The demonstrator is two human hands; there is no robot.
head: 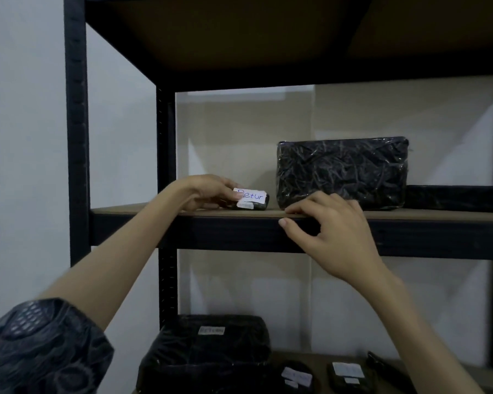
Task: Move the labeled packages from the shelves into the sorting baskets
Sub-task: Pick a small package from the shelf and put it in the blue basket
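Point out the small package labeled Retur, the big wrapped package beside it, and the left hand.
Retur package [252,198], head view, on its white handwritten label.
Big wrapped package [342,172], head view, middle of its crinkled black front.
Left hand [208,191], head view, back of the hand, fingers on the Retur package.

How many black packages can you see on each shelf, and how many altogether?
Middle shelf: 3 — small labelled package under the left hand, big wrapped package, flat package at the right edge.
Lower shelf: 4 — large package, three smaller ones.
Total: 7
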